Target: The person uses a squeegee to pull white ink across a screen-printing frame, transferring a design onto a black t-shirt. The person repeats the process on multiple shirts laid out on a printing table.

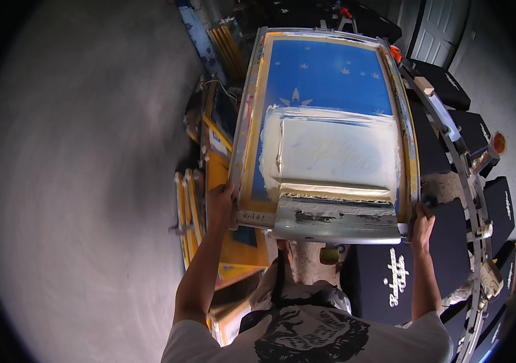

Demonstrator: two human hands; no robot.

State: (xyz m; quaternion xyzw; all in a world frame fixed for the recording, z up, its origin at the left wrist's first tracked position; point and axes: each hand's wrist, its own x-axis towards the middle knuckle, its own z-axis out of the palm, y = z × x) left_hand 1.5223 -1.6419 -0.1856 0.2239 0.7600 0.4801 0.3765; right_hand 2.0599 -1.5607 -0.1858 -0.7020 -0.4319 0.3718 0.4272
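Note:
Both my hands hold a large screen-printing frame (249,115) out in front of me. My left hand (221,196) is closed on its lower left edge, and my right hand (422,221) grips the lower right corner. The frame's mesh is blue in its upper part (324,66), with pale leaf shapes. A thick cream layer of ink (336,148) covers much of the lower part, with faint script showing through. A wide metal squeegee or scoop (336,224) lies across the near end, streaked with ink and dark marks.
Black printing boards with white lettering (427,278) line a curved metal rail (481,230) on the right, where an orange ink container (498,143) also shows. More yellow-edged screens (188,212) stand at left beside a grey floor (76,181). A white door (439,30) is at the back.

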